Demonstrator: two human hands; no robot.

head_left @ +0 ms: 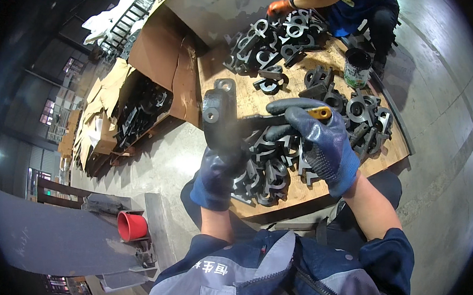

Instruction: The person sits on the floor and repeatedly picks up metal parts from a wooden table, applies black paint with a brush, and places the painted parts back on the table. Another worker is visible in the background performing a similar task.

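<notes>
My left hand (216, 176), in a blue coated glove, holds up a dark metal bracket (220, 107) with round holes, its lower part blurred. In my right hand (324, 144), also gloved in blue, is a paintbrush (322, 112) with a yellow handle end. Fingers and thumb close around the handle. The brush's blackened front reaches left to the bracket's side; blur hides whether it touches. Below my hands, several similar metal brackets (269, 178) lie heaped on a wooden board (305, 194).
Farther piles of brackets (267, 44) cover the board's back and right. A paint-stained can (357, 68) stands at its right edge. Beyond crouches a co-worker with an orange-gloved hand (280, 8) at the far pile. A torn cardboard box (158, 54) stands left, a red bucket (132, 226) lower left.
</notes>
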